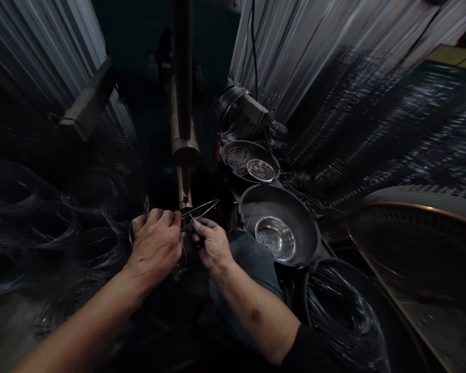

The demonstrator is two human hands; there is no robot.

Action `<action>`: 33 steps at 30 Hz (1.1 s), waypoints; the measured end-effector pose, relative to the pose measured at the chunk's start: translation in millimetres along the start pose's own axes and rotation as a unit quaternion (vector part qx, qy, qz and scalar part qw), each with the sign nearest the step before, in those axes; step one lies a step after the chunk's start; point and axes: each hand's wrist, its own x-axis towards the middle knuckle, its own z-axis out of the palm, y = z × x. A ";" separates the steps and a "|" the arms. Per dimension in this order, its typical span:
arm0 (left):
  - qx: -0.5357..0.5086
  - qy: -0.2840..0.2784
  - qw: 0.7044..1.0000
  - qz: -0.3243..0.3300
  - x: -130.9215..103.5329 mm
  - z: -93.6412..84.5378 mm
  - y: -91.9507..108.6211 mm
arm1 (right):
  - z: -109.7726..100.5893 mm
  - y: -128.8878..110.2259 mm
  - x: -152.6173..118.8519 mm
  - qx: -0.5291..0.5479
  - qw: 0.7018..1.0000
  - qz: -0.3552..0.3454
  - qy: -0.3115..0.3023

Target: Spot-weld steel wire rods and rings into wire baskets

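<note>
Below the rod [182,77] and tan arm [184,142] of a machine, a bent wire [206,208] is held in both hands, near the arm's lower end. Its long axis is slanted up and to the right from the fingers, and its two thin strands are brought together in a narrow point, aimed to the upper right. By the right hand [214,242] the wire is pinched narrowly between thumb and forefinger. By the left hand [157,243], seen from the back, it is covered with curled fingers; how firmly the hidden fingertips are pressed cannot be told.

The wire is smooth, slim and metallic, with a dull gleam. To the right, a round dark pan [305,212] is set near the knee [250,259], which is clothed in blue-grey fabric. In the pan a shiny metal bowl [285,241] is seen, partly filled with short, straight metal pieces [267,238]. Farther off, a similar bowl [261,170] is held in another pan [270,148]. At the lower right, glossy strands are looped into a coil [341,305]. The wall [295,46] behind is formed of pale, ribbed sheets.
</note>
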 end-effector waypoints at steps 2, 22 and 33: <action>-0.001 -0.004 1.000 0.011 6.9 -2.7 -5.2 | 3.9 -0.6 5.0 0.007 1.000 -0.010 -0.006; -0.043 -0.070 0.996 0.025 48.9 -21.8 -29.0 | 30.5 -14.1 23.2 0.017 1.000 -0.017 -0.001; -0.030 -0.100 0.994 0.026 54.2 -23.8 -30.7 | 30.3 -14.0 23.6 0.032 0.999 -0.005 -0.007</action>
